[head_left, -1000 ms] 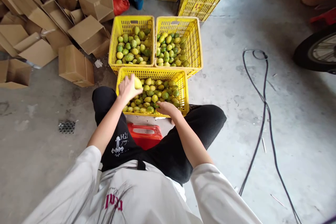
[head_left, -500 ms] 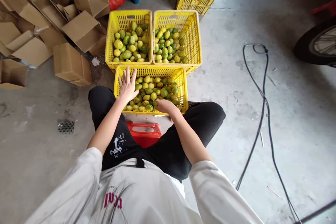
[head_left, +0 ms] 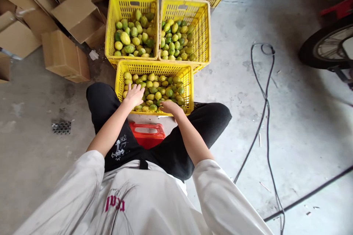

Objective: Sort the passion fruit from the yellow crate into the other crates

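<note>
A yellow plastic crate (head_left: 190, 80) stands in front of my knees, holding a layer of green and yellow lemons (head_left: 158, 95). My left hand (head_left: 134, 95) is over the left part of this crate, palm down with the fingers apart, at or just above the fruit. It holds nothing that I can see. Low in the crate, right of the middle, my right hand (head_left: 170, 107) has its fingers bunched and pointing left among the lemons. Whatever is between those fingers is hidden by the hand.
Two more yellow crates, left (head_left: 107, 29) and right (head_left: 208, 31), hold similar fruit behind. Cardboard boxes (head_left: 66, 55) crowd the left. A red plastic item with a handle (head_left: 149, 139) is between my legs. Black cable (head_left: 266, 99) and a wheel (head_left: 325, 44) are right.
My left hand has come down toward the lemons from the crate's back left. My right hand stays low in the crate. The whole view has shifted slightly.
</note>
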Demonstrator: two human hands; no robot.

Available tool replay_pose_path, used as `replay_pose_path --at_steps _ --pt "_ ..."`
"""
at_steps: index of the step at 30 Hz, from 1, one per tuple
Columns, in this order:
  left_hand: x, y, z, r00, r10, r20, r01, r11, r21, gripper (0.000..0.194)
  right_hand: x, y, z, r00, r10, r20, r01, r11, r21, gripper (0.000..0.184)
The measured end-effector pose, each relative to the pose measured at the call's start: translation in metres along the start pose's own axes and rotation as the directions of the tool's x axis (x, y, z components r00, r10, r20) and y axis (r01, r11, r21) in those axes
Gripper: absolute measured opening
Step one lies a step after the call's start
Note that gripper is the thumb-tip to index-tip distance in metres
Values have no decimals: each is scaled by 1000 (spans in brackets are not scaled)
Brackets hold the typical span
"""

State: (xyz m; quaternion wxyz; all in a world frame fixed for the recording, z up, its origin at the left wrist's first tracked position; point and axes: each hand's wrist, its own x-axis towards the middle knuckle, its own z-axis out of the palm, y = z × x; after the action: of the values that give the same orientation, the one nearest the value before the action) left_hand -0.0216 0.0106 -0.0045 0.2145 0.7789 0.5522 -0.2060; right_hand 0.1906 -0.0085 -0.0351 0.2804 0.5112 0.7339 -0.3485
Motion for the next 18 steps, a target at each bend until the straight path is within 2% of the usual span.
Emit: replay_pose_path --at_steps 9,13,18 --pt "-2 39 23 992 113 48 -109 990 -86 53 9 -1 12 999 -18 48 21 998 -55 49" --pt "7 51 34 995 87 56 -78 986 -150 46 12 3 18 998 -24 56 29 994 -104 46" --pt "19 55 50 993 47 110 -23 977 -210 43 22 4 26 996 -36 83 48 988 -146 42"
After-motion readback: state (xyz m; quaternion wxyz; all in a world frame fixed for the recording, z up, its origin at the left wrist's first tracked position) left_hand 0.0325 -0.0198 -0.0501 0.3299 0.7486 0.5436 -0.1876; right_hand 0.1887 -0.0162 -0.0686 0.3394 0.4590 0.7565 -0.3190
